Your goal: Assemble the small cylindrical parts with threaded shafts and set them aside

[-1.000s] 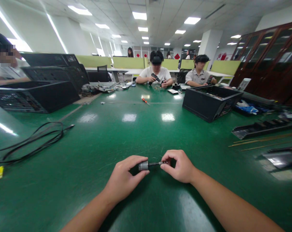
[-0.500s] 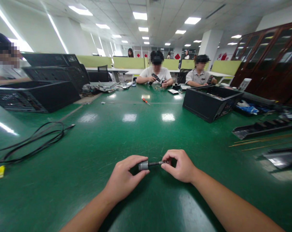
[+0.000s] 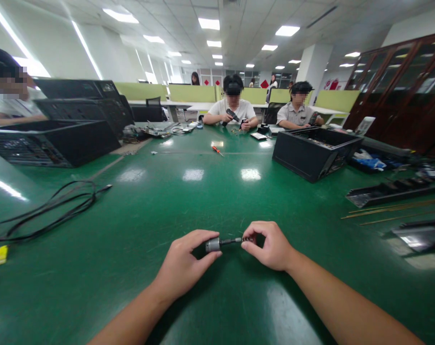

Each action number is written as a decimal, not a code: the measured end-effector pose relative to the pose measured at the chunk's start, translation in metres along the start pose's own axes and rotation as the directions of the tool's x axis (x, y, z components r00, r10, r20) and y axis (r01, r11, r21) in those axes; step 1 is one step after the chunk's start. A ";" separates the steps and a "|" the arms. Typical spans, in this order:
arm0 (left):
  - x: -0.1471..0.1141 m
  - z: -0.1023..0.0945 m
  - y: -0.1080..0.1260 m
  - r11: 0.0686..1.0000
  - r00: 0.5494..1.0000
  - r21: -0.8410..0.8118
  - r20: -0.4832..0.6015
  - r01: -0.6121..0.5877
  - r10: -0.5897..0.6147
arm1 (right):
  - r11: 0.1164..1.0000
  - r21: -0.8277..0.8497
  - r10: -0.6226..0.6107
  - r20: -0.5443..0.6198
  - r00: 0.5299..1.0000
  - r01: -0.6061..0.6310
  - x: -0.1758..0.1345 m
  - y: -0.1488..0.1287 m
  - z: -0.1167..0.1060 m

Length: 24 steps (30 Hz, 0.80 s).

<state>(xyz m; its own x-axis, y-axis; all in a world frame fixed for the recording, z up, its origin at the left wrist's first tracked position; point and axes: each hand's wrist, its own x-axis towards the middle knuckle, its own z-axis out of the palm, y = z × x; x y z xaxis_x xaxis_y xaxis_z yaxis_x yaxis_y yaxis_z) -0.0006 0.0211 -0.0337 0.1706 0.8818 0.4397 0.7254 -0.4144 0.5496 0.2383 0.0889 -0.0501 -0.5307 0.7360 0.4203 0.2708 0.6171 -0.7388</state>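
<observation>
A glossy green tabletop (image 3: 167,201) stretches toward lime office partitions (image 3: 141,91). Over its near part, the left hand (image 3: 181,261) pinches a grey metal cylinder (image 3: 213,245) whose dark shaft (image 3: 229,242) points right; the right hand's (image 3: 271,247) thumb and fingertips close on a spiral piece (image 3: 247,238) at the shaft's tip.

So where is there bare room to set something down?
Ahead of the left hand and right hand, up to the orange screwdriver; also from the left hand to the black cables. Crowded: right side, around thin rods.
</observation>
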 end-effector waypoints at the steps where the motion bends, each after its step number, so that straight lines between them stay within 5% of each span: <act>1: 0.000 0.000 -0.001 1.000 1.000 0.002 -0.001 0.003 -0.003 | 1.000 0.001 0.000 -0.002 1.000 0.000 0.000 0.000 0.000; 10: 0.003 -0.006 -0.001 0.990 0.988 -0.016 -0.067 0.137 -0.137 | 0.948 0.295 0.150 -0.074 0.986 -0.122 0.002 0.010 0.001; 16: 0.006 -0.012 -0.011 0.896 0.922 -0.313 -0.120 0.316 -0.368 | 0.857 0.473 0.229 0.009 0.973 -0.206 0.003 0.018 0.006; 21: -0.020 -0.055 -0.036 0.839 0.877 -0.363 -0.105 0.405 -0.468 | 0.849 0.488 0.221 0.024 0.975 -0.205 0.003 0.015 0.008; 24: -0.062 -0.092 -0.066 0.899 0.872 -0.150 -0.222 0.412 -0.436 | 0.855 0.474 0.217 0.044 0.975 -0.211 0.003 0.014 0.011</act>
<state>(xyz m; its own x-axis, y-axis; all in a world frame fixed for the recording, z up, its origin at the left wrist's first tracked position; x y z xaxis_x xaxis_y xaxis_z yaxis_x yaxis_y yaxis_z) -0.1200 -0.0267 -0.0315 -0.3157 0.8998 0.3011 0.6224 -0.0431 0.7815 0.2316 0.0971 -0.0647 -0.4937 0.8396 0.2265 -0.0374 0.2398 -0.9701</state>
